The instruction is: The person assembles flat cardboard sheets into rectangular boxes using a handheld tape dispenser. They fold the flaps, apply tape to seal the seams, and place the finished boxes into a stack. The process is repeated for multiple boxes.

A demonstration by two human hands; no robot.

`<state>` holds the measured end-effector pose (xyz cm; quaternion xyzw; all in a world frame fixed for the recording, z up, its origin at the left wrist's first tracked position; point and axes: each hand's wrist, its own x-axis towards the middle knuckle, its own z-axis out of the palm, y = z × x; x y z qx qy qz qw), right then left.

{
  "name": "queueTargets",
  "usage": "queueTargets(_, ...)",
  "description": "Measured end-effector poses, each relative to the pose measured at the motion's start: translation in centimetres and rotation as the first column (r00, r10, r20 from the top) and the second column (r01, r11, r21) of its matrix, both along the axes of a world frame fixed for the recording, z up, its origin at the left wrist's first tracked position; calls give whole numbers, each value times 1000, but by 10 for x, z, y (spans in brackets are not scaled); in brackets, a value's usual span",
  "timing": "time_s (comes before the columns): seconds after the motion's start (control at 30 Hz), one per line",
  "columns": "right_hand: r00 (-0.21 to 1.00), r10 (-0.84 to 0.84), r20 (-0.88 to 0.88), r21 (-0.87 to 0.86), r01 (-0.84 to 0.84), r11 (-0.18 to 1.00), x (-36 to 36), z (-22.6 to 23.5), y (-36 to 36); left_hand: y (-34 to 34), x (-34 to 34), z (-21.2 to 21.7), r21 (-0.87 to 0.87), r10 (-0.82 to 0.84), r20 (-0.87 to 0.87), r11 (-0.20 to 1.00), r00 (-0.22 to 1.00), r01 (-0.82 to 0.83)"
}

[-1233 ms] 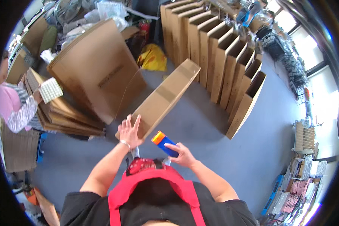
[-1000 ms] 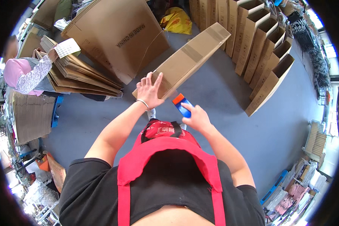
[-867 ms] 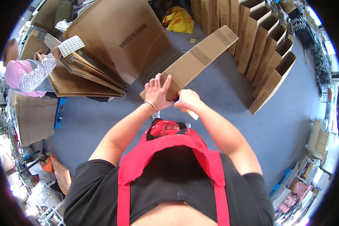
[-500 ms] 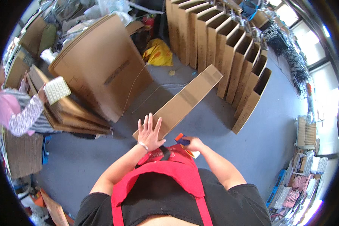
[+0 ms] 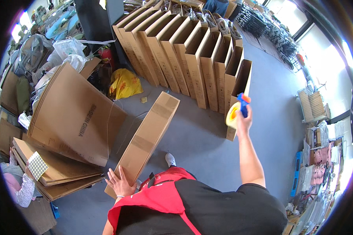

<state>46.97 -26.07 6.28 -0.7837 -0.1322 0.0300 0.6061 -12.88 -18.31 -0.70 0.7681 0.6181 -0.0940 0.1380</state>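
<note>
A long, narrow cardboard carton point(image 5: 147, 131) stands tilted in front of me, a strip of tape across its upper face. My left hand point(image 5: 122, 183) lies on its near end with the fingers spread. Out to the right, my right hand point(image 5: 244, 120) grips a blue and orange tape dispenser point(image 5: 243, 105), which carries a roll of pale yellow tape point(image 5: 231, 116). The dispenser is held away from the long carton, close to the nearest carton point(image 5: 247, 76) of a standing row. That row holds several tall, narrow cartons with open tops.
Folded cardboard sheets point(image 5: 72, 117) lean at the left, near a person point(image 5: 21, 188) beside a checkered pad point(image 5: 37, 166). A yellow bag point(image 5: 125, 83) and a red fire extinguisher point(image 5: 105, 55) stand behind. Wire baskets point(image 5: 312, 105) and shelved goods point(image 5: 321, 156) line the right side.
My right hand has swung the tape dispenser up and right, toward the standing row. My left hand stays on the carton's near end. The view has shifted to the right.
</note>
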Motion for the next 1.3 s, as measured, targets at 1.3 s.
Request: queueTargets(1.3,851,525,-12,-376,-490,786,35,23,205,-1,-2,-20,180,-10,46,984,999,1)
